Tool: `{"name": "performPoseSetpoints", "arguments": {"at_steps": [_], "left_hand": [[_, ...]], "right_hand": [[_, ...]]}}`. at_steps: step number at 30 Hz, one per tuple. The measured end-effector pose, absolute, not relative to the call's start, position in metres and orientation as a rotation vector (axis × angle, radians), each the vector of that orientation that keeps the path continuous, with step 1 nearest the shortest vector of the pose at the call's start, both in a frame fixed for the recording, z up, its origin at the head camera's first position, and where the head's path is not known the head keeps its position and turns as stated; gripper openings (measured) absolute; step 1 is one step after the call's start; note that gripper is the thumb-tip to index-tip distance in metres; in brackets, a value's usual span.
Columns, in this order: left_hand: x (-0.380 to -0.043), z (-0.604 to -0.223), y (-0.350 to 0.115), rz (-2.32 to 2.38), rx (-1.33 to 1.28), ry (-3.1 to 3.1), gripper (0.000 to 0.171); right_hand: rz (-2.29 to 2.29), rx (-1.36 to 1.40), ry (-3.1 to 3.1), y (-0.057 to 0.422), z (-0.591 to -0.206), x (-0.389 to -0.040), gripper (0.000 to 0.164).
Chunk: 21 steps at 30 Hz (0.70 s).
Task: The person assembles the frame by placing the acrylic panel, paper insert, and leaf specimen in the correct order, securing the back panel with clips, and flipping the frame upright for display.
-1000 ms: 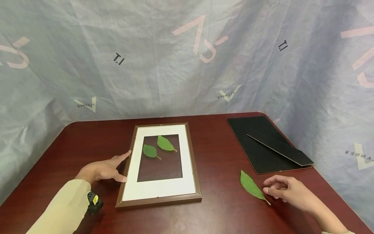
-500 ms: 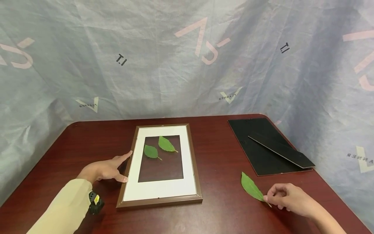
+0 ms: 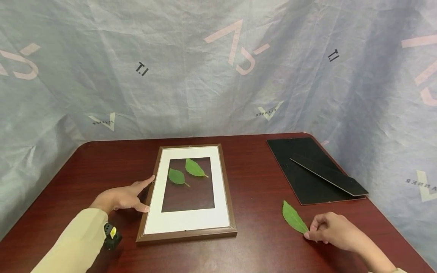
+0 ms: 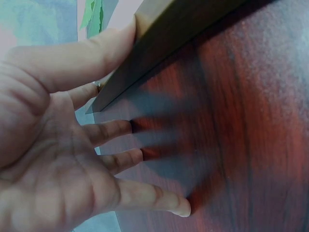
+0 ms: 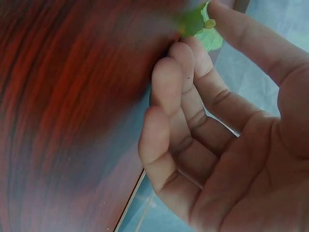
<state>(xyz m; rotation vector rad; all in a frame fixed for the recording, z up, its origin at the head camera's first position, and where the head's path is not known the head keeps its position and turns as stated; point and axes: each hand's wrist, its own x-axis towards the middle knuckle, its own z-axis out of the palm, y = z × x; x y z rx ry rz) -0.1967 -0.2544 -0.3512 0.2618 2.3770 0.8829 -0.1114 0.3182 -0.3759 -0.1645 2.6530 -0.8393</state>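
Note:
A brown picture frame (image 3: 186, 235) with a white mat lies on the dark red table. Inside the mat's window, two green leaves rest near its upper part, a smaller leaf (image 3: 176, 176) at left and a larger leaf (image 3: 194, 167) at right. My left hand (image 3: 124, 198) touches the frame's left side with thumb and index finger, its fingers spread; the left wrist view shows the other fingertips down at the tabletop. At the right, my right hand (image 3: 336, 231) pinches a third leaf (image 3: 293, 218) by its stem end between thumb and fingers. In the right wrist view the stem end (image 5: 209, 23) shows beside the thumb.
A black backing board (image 3: 297, 151) lies at the table's right back, its hinged stand (image 3: 329, 176) raised at an angle. A grey printed cloth (image 3: 184, 76) hangs behind and along both sides of the table (image 3: 252, 242).
My right hand has come down to the third leaf, closed thumb and fingers on its stem end, and shifted slightly left. The left hand and frame stay in place.

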Motion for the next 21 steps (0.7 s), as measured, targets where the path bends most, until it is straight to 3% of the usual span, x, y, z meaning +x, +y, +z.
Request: {"name": "performPoseSetpoints", "arguments": {"at_steps": [14, 21], "left_hand": [[-0.1974, -0.3504, -0.2532, 0.913, 0.26, 2.351, 0.111], [-0.1972, -0.3496, -0.2548, 0.891, 0.267, 2.362, 0.11]], "right_hand": [[-0.639, -0.036, 2.756, 0.3133, -0.3752, -0.1125, 0.027], [-0.652, -0.097, 2.763, 0.3143, -0.3768, -0.1141, 0.024]]}}
